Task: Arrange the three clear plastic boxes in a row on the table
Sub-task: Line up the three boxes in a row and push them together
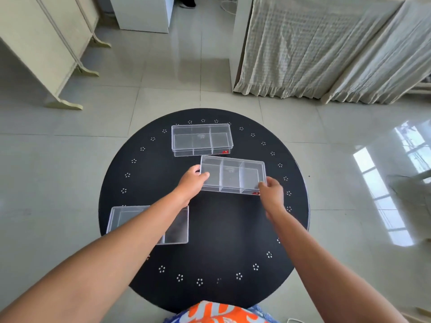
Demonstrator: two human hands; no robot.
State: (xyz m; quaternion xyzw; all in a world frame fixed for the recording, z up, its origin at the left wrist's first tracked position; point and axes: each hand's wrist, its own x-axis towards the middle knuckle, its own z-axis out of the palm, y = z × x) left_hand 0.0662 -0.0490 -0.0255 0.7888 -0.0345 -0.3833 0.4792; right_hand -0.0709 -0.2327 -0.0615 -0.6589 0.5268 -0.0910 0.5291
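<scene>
**Second box in hand, row not yet formed**

While both hands grip the middle box (233, 174), the near box (173, 226) sits closest to the body, well behind the left hand (192, 183) and partly hidden under that forearm, close to the table (221, 241) edge. Left fingers clamped on the middle box's left end, thumb over the rim. Right hand (271, 193) pinches the near-right corner, fingers closed on the wall beside the red sticker. Cannot tell whether the box is lifted or resting on the cloth. Just beyond the fingertips lies the far box (201, 139), its near edge almost meeting the held box's far-left corner; contact cannot be confirmed.

Judgement: step in hand is positioning box two. The three boxes are staggered, no common line. Next move likely calls for squaring the held box against the far one, then releasing and fetching the near box
</scene>
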